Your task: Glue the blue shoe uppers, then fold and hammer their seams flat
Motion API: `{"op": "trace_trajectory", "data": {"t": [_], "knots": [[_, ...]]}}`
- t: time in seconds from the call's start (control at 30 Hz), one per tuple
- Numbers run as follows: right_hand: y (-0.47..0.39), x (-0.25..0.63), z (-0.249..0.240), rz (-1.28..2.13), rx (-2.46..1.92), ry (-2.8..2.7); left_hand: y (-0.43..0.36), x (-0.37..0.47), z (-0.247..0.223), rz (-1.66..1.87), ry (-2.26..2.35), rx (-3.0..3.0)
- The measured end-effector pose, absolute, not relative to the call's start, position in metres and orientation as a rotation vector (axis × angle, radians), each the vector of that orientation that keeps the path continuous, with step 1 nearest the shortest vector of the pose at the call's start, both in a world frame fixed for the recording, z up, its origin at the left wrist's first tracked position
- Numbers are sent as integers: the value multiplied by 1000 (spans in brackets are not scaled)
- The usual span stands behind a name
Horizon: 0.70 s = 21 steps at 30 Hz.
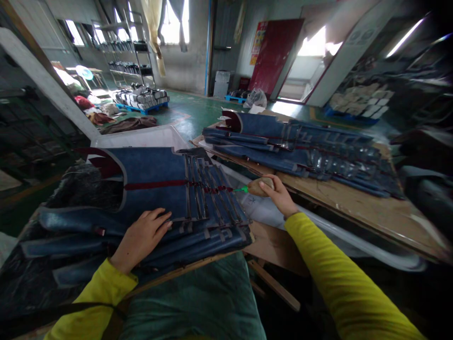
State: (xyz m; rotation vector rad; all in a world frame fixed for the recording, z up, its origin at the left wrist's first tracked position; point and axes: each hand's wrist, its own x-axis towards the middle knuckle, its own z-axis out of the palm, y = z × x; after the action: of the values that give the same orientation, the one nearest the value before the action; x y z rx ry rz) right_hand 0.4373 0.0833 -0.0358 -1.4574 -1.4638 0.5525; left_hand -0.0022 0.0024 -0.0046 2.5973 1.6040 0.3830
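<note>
My right hand (279, 193) is closed around a brownish squeeze bottle (260, 187) with a green nozzle. The nozzle's tip points left, at the dark red strip near the right end of the stacked blue pieces (155, 165). Whether it touches them, I cannot tell. These flat blue pieces lie fanned in overlapping layers, with grey edges and shiny dark strips across their right ends. On their near side my left hand (145, 236) rests flat, palm down, fingers stretched out and holding nothing.
A second board (357, 203) to the right carries more stacked blue pieces (255, 127). A white tub (141, 137) stands behind the near stack. Farther back are a loaded blue pallet (143, 109), a metal rack (123, 52) and a dark red door (274, 54).
</note>
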Motion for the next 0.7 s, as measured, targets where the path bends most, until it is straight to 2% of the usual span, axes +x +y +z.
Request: {"op": "trace_trajectory", "data": {"t": [0.7], "knots": [[115,428,-41,511,-1412,-1458,1,0,-1,360,1618,2590]]}}
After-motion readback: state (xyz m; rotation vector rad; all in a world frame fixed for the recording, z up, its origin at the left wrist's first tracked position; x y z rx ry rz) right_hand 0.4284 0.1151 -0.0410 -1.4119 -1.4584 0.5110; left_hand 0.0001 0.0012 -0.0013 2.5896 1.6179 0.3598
